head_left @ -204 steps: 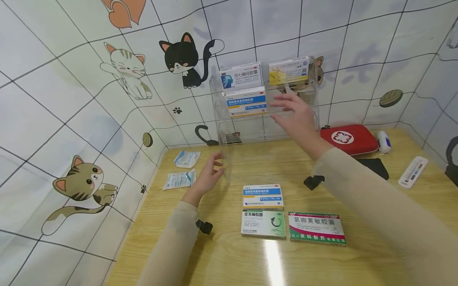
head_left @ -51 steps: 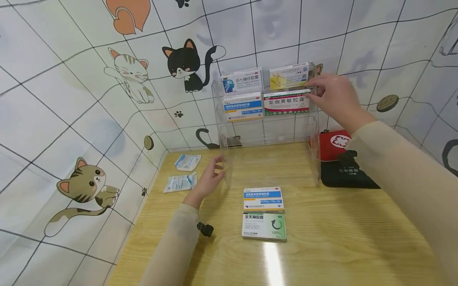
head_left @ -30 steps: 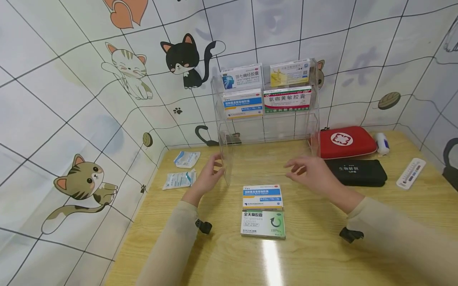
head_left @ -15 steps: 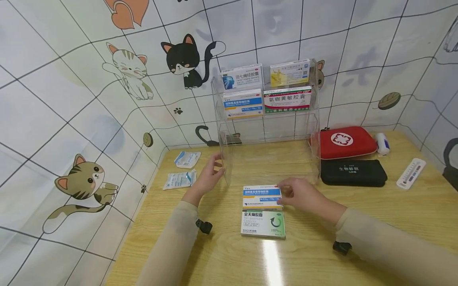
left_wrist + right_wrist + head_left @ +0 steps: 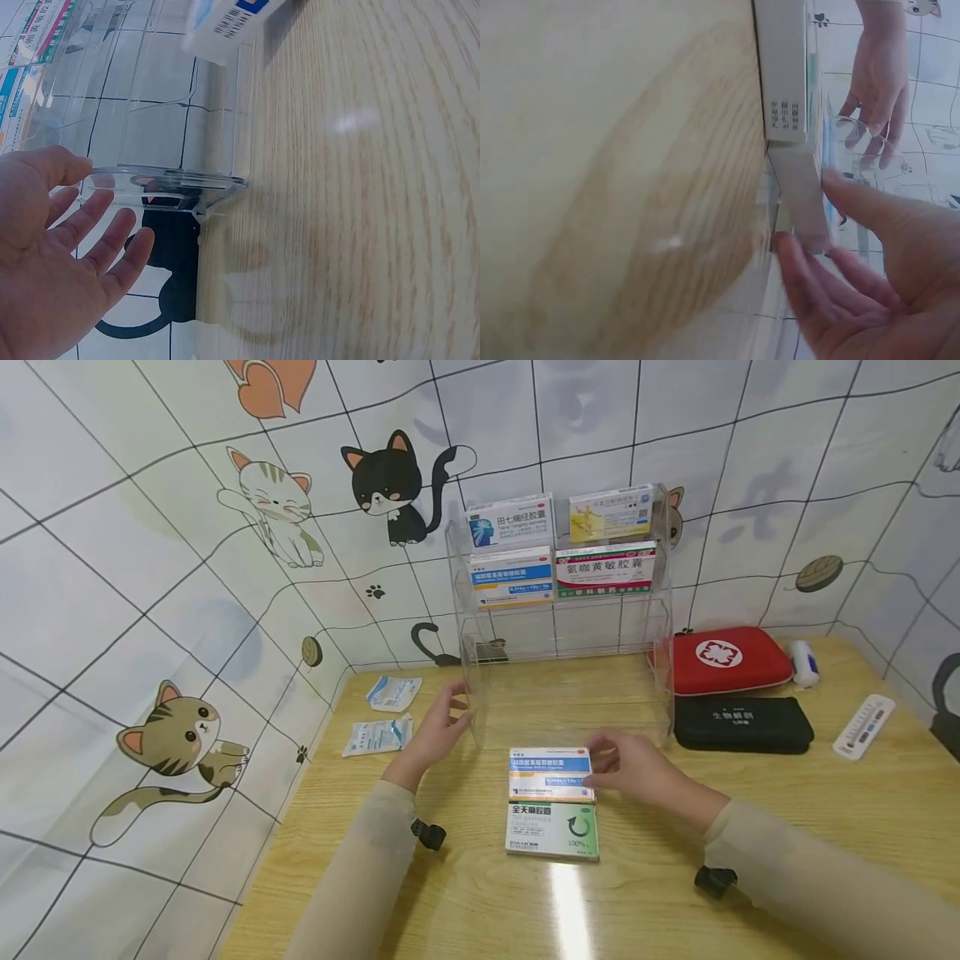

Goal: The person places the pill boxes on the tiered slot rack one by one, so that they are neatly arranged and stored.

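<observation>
My right hand [image 5: 630, 772] pinches the right end of a blue-and-white medicine box [image 5: 547, 774] on the table. In the right wrist view, that box [image 5: 802, 195] tilts slightly, thumb on its printed face and fingers at its end and underside. Just in front of it lies a green-and-white medicine box [image 5: 551, 831]. A clear acrylic rack [image 5: 570, 657] stands behind them. Fingers of my left hand [image 5: 437, 731] rest against its left side panel from outside; in the left wrist view the left hand's fingers [image 5: 124, 255] are spread, thumb near the panel edge.
The rack's upper tiers hold a white-blue box [image 5: 510, 522], a yellow-white box [image 5: 611, 515], another blue-white box [image 5: 512, 578] and a red-green box [image 5: 606, 570]. Right of it lie a red pouch [image 5: 727, 660], black case [image 5: 742, 724], white roll [image 5: 804, 664] and white card [image 5: 864, 727]. Packets [image 5: 378, 737] lie left.
The red-green box went from the table onto the rack's second tier. My right hand let go, came down and took hold of the blue-and-white box, now slightly tilted. My left hand stayed.
</observation>
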Demonstrator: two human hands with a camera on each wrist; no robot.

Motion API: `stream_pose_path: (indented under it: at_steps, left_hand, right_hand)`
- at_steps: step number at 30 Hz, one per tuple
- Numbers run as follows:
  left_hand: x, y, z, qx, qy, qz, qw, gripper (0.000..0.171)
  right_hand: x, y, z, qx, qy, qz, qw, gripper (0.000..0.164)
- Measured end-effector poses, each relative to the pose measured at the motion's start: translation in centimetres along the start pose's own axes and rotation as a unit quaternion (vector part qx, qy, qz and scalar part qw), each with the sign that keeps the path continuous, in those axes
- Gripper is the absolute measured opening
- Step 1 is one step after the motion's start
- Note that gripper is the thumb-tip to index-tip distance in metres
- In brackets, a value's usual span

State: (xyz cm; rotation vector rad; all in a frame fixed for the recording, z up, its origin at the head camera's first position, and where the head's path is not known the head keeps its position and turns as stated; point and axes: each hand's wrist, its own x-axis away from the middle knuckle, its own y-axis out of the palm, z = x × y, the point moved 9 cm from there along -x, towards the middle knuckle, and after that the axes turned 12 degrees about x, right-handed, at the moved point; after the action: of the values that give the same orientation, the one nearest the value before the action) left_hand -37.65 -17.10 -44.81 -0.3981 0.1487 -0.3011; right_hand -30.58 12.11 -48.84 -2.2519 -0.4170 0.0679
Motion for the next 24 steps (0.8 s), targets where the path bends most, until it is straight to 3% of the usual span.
stream_pose_path:
  at_steps: [6,10,14,17,20,24]
  left_hand:
    - [0.0,0.1,0.0,-0.003,0.004,-0.002,1.0000,0.055]
    - [0.0,0.3,0.1,-0.001,0.005,-0.001,1.0000,0.055]
    - [0.0,0.5,0.1,0.003,0.004,-0.005,1.0000,0.054]
    - [-0.1,0.5,0.1,0.002,0.004,-0.005,1.0000,0.054]
    - [-0.1,0.2,0.1,0.002,0.006,0.002,1.0000,0.053]
    - [0.0,0.2,0.2,0.005,0.003,0.001,1.0000,0.054]
  right_hand:
    - [0.4,-1.7,0.2,-0.055,0.023,0.039,0.997,0.031]
    - [0.4,-3.6,-0.5,-0.063,0.000,0.075,0.995,0.028]
    - [0.4,-7.0,-2.5,-0.037,-0.030,0.146,0.988,0.025]
    - [0.2,-10.1,-4.6,-0.024,-0.071,0.214,0.974,0.027]
    - [-0.3,-12.9,-7.0,-0.021,-0.124,0.277,0.953,0.027]
    - [-1.4,-15.6,-9.1,-0.022,-0.167,0.324,0.931,0.025]
